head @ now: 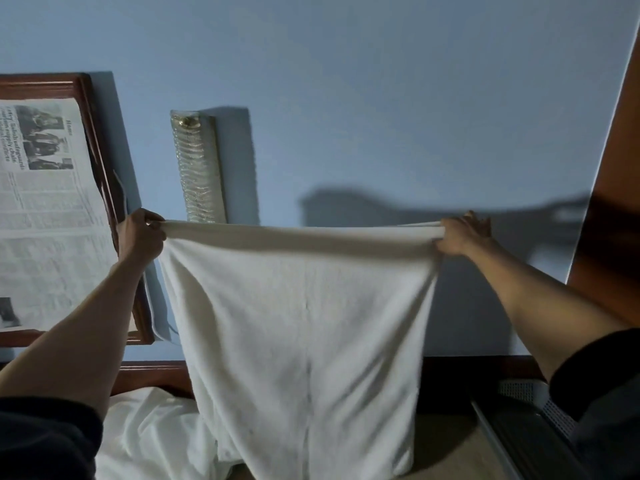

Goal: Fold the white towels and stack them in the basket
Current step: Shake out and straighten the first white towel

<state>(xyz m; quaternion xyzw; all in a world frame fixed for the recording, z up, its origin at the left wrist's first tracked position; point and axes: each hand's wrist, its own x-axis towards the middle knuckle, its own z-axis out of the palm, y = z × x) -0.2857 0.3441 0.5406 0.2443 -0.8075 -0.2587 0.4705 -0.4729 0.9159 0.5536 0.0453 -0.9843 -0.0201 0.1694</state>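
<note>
A white terry towel is held up, spread, its top corners pinched by the left grip and right grip. "Home" is read on a wood-framed newspaper; the contents of a grey perforated basket are hidden.

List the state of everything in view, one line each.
white towel: held up spread, hanging from its top edge.
left hand: grips the towel's top left corner.
right hand: grips the top right corner.
crumpled cloth: lying unfolded below.
basket: mostly hidden; contents unseen.
wall light: unlit.
</note>
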